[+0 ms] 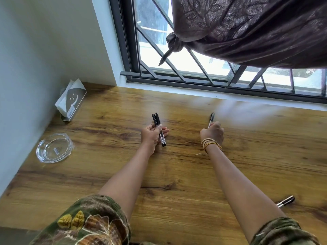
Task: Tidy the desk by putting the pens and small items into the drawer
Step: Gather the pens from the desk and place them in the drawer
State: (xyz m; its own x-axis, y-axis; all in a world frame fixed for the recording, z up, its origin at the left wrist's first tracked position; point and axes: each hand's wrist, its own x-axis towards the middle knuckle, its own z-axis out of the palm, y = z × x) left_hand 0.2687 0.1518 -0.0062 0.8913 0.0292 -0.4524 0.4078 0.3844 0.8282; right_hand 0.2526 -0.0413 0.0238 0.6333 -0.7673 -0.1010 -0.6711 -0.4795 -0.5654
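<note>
My left hand holds two black-capped clear pens side by side over the middle of the wooden desk. To its right, my right hand is closed around another black-capped pen, whose cap points toward the window. A yellow thread band wraps the right wrist. A fourth pen with a dark cap and metal barrel lies on the desk at the near right, partly hidden behind my right forearm. No drawer is in view.
A glass ashtray sits at the desk's left side by the wall. A tissue holder stands in the far left corner. A barred window and a knotted brown curtain lie beyond the desk's far edge.
</note>
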